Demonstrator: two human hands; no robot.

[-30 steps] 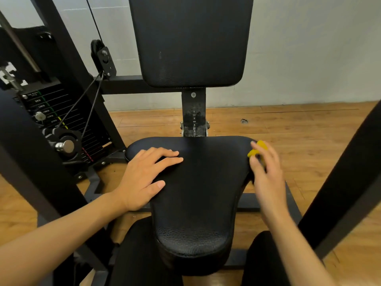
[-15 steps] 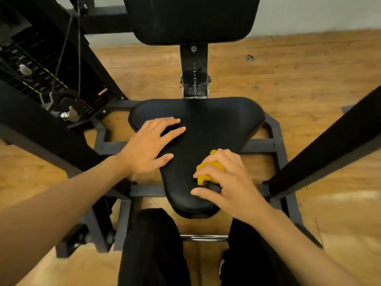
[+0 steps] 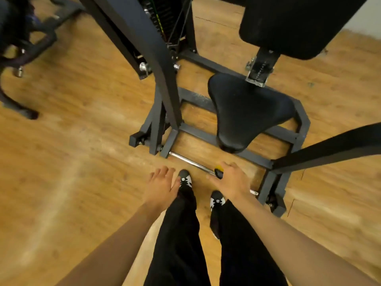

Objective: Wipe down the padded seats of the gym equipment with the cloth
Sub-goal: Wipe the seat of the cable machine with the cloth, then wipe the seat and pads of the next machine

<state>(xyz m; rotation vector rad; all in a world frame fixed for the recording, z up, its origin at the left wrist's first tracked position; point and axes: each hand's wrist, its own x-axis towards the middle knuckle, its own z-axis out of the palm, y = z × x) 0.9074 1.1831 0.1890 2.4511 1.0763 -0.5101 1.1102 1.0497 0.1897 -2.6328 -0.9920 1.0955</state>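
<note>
Stood back from the machine frame [image 3: 165,79] at twelve o'clock. Noted the back pad [image 3: 296,23] at one o'clock and the seat [image 3: 245,112] below it at two o'clock, both well apart from either hand. Judged the likely slips: walking off with the back pad unwiped, or catching a shoe on the chrome bar [image 3: 189,162] just ahead of the feet. Had the left hand [image 3: 160,186] at seven o'clock loose, fingers spread, gripping nothing. Had the right hand [image 3: 233,182] at five o'clock curled round the yellow cloth [image 3: 218,168], near that bar. Found no readable brand or writing; made out only blurred coloured marks on the weight stack [image 3: 162,17].
</note>
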